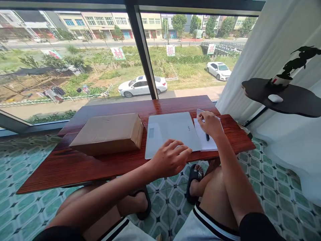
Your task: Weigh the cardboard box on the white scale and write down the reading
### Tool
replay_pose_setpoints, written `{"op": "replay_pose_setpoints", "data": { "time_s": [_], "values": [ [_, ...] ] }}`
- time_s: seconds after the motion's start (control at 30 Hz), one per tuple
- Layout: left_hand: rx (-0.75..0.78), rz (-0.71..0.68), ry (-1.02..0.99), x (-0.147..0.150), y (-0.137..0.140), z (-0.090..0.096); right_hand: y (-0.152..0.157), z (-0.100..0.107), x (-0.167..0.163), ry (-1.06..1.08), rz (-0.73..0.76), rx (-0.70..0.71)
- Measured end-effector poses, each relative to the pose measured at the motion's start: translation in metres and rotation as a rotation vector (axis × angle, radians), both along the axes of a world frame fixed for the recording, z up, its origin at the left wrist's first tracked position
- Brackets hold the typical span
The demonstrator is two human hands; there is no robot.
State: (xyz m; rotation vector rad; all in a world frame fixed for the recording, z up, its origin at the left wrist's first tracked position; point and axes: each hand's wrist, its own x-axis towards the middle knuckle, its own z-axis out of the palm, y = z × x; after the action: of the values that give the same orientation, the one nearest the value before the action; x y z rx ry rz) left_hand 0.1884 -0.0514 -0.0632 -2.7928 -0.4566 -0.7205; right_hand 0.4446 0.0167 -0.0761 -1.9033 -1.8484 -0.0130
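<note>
A closed silver laptop lies flat on a glossy red-brown wooden table. My left hand is at the laptop's front right edge, fingers loosely bent and apart, holding nothing. To the right of the laptop are white sheets of paper, partly hidden by my right arm. My right hand is over their far end, fingers curled down at a raised pale corner of a sheet; the fingertips are partly hidden. On the paper, below that hand, rests a dark pen.
A brown cardboard box stands on the table left of the laptop. At the right, a dark side table bears a potted plant and a white mouse-shaped object. A large window rises behind the table, with a white curtain beside it.
</note>
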Motion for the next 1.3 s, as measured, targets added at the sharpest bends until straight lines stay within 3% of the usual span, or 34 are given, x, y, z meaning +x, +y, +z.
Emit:
{"op": "replay_pose_setpoints", "data": {
  "time_s": [0.1,0.2,0.43,0.67,0.9,1.17,1.3],
  "values": [
    [0.052,-0.093,0.11,0.027,0.001,-0.012,0.003,-0.019,0.02,-0.04,-0.109,-0.001],
    [0.142,-0.211,0.182,0.057,0.002,-0.027,0.001,-0.032,0.032,-0.013,-0.18,-0.093],
    [0.34,-0.33,0.232,0.106,0.011,-0.062,0.0,-0.035,0.039,-0.026,-0.222,-0.265],
    [0.409,-0.3,0.181,0.117,0.018,-0.08,0.005,-0.044,0.035,-0.12,-0.185,-0.286],
    [0.28,-0.303,0.176,0.118,0.014,-0.089,0.005,-0.047,0.039,-0.203,-0.173,-0.34],
    [0.18,-0.278,0.187,0.118,0.01,-0.101,0.011,-0.064,0.059,0.186,0.063,-0.106],
    [0.183,-0.265,0.185,0.117,0.01,-0.1,0.009,-0.068,0.067,0.279,0.102,0.039]
  ]
}}
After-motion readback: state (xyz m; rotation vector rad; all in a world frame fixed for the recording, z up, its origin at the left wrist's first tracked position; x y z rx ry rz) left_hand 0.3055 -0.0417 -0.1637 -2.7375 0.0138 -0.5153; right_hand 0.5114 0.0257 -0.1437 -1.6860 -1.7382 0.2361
